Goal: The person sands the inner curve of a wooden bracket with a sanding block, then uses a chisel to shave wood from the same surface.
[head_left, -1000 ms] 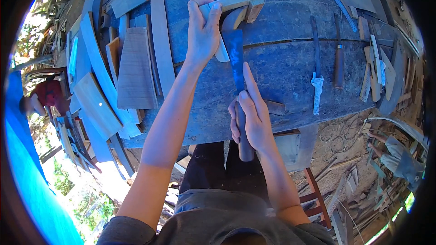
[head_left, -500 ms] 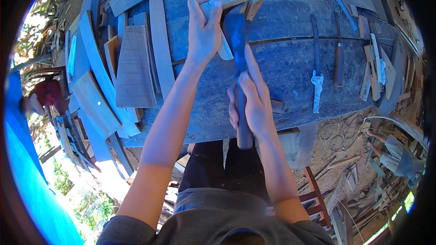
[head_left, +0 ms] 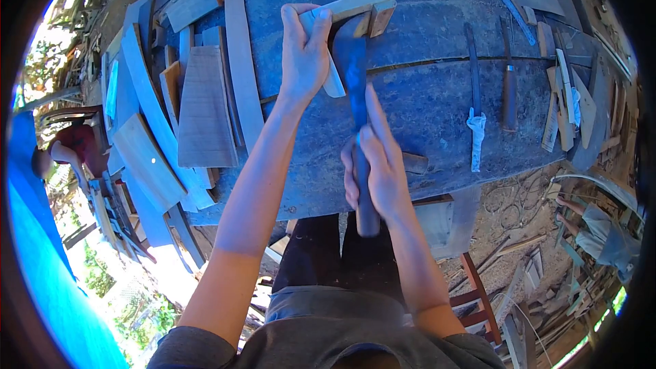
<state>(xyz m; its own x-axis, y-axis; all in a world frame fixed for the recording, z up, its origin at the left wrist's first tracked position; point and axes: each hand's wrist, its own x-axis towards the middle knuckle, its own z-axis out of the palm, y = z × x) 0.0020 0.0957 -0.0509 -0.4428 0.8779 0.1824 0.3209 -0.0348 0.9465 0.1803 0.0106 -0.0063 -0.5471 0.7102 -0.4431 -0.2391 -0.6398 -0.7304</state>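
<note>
My left hand (head_left: 305,51) grips one corner of an angled wooden piece (head_left: 357,3), its thumb lying on top. The piece has a long upper arm, a short block at its right end and a leg that slants down below my fingers. My right hand (head_left: 380,164) is wrapped round the handle of a wide-bladed tool (head_left: 356,82), the index finger stretched along it. The blade points away from me, and its tip is at the inner side of the wooden piece, beside the short block.
The blue-grey workbench (head_left: 424,116) carries wooden boards (head_left: 208,106) on the left. A chisel with a wooden handle (head_left: 510,99) and a blade with a wrapped grip (head_left: 476,130) lie on the right. One person (head_left: 75,147) is at far left, another (head_left: 601,239) at far right.
The tool and my right hand have moved slightly toward me. The wooden piece has shifted a little. At far left, the person's arm now shows more clearly.
</note>
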